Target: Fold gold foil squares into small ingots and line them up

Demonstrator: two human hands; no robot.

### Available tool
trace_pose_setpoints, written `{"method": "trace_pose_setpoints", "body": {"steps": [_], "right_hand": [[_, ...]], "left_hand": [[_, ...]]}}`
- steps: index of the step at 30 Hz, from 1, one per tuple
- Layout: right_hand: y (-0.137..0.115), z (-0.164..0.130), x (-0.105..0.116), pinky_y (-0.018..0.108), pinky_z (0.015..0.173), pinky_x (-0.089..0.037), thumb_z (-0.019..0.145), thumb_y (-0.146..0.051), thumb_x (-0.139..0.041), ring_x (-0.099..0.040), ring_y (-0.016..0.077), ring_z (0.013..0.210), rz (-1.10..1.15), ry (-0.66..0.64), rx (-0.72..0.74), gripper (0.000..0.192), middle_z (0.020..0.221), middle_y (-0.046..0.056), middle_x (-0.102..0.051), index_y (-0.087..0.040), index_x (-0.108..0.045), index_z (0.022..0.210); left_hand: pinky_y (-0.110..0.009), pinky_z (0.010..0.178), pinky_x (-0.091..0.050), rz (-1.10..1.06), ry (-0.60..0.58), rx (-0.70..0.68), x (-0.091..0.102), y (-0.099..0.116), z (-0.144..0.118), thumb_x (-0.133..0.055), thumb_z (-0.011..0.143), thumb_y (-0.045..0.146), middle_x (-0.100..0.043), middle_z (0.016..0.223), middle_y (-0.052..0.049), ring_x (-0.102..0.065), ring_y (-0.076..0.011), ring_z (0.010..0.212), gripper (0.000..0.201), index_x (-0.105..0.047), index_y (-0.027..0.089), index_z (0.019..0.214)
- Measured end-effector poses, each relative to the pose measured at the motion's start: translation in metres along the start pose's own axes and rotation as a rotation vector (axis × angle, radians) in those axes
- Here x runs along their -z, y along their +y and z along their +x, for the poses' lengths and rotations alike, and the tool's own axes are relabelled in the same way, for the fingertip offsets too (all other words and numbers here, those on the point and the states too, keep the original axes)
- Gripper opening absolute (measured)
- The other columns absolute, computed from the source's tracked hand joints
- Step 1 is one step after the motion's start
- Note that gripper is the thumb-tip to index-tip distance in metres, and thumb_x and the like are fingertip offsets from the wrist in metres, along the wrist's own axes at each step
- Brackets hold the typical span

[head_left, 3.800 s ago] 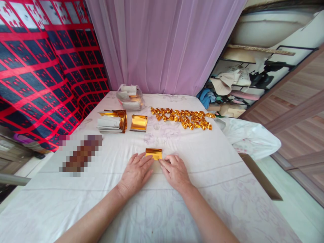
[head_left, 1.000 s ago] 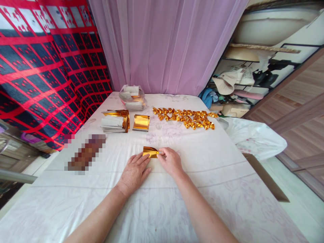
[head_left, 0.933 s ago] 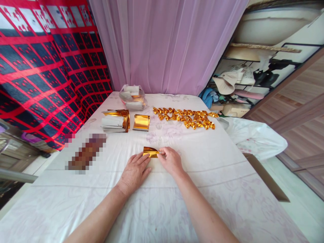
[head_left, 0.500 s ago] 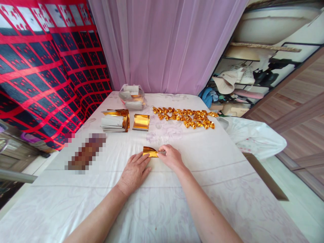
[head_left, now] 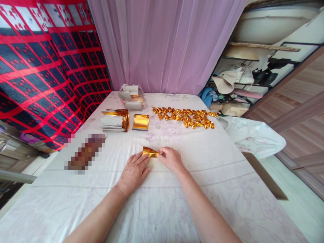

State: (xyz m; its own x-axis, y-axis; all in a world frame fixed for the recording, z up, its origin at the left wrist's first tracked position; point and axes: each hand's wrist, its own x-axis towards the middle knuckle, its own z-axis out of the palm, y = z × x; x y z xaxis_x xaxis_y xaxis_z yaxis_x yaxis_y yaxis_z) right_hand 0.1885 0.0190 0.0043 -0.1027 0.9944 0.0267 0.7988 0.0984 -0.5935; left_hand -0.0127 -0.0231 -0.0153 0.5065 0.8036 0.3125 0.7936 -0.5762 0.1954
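Observation:
A small gold foil paper [head_left: 150, 152] lies partly folded on the white cloth-covered table [head_left: 162, 202], in front of me. My left hand [head_left: 133, 172] lies flat with its fingertips pressing the paper's near left edge. My right hand [head_left: 170, 158] pinches the paper's right end between thumb and fingers. The paper now tapers toward that pinched end.
Farther back lie a stack of gold and white sheets [head_left: 113, 120], one gold sheet pile [head_left: 141, 122], a clear bag of papers [head_left: 131, 97] and several folded gold pieces [head_left: 186, 118]. A blurred patch [head_left: 84, 152] lies left. A white bag [head_left: 249, 136] hangs off the right edge.
The flat gold rectangle has been folded at its right side into a tapered shape. My right hand moved up from beside the paper to pinch its right end; my left hand stayed pressing.

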Motion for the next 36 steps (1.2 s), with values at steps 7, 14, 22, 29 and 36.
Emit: {"method": "trace_pose_setpoints", "body": {"steps": [7,14,22,29,36], "right_hand": [[0.008,-0.002,-0.002,0.023,0.066,-0.042,0.079,-0.022,-0.059,-0.062,0.0133,0.071,0.066,0.032,0.029,0.01,0.08,-0.002,-0.071,-0.025,-0.068,0.084],[0.017,-0.001,-0.002,0.024,0.065,-0.044,0.082,-0.028,-0.052,-0.065,0.0155,0.073,0.256,0.064,-0.034,0.013,0.079,0.0,-0.07,-0.023,-0.061,0.089],[0.019,0.001,0.003,0.021,0.054,-0.041,0.075,-0.031,-0.049,-0.057,0.0127,0.058,0.603,0.009,-0.088,0.014,0.065,-0.004,-0.062,-0.021,-0.055,0.082],[0.015,0.002,0.006,0.02,0.052,-0.038,0.07,-0.028,-0.052,-0.054,0.0119,0.055,0.561,-0.017,-0.199,0.009,0.06,-0.006,-0.06,-0.021,-0.055,0.075],[0.006,-0.003,0.018,0.021,0.052,-0.036,0.075,-0.025,-0.051,-0.055,0.0128,0.056,0.396,0.0,-0.156,0.009,0.062,-0.005,-0.062,-0.022,-0.058,0.079]], "left_hand": [[-0.046,0.098,-0.046,-0.104,0.103,0.006,0.005,0.0,0.0,-0.047,0.094,0.029,-0.062,0.126,-0.011,-0.055,-0.0271,0.118,0.032,-0.061,0.02,0.12],[-0.045,0.096,-0.048,-0.141,0.224,0.15,0.012,-0.001,0.0,-0.049,0.092,0.027,-0.06,0.122,-0.012,-0.058,-0.0258,0.111,0.023,-0.058,0.02,0.112],[-0.048,0.104,-0.04,-0.163,0.157,0.01,0.014,0.0,-0.001,-0.048,0.093,0.03,-0.051,0.14,-0.011,-0.048,-0.0274,0.128,0.03,-0.057,0.024,0.121],[-0.049,0.108,-0.035,-0.24,0.015,-0.027,0.016,0.001,-0.002,-0.048,0.092,0.031,-0.066,0.121,-0.009,-0.058,-0.0237,0.116,0.041,-0.049,0.023,0.133],[-0.041,0.094,-0.048,-0.422,0.106,-0.021,0.017,0.002,0.0,-0.048,0.094,0.034,-0.072,0.106,-0.007,-0.066,-0.0209,0.101,0.028,-0.062,0.023,0.116]]}}
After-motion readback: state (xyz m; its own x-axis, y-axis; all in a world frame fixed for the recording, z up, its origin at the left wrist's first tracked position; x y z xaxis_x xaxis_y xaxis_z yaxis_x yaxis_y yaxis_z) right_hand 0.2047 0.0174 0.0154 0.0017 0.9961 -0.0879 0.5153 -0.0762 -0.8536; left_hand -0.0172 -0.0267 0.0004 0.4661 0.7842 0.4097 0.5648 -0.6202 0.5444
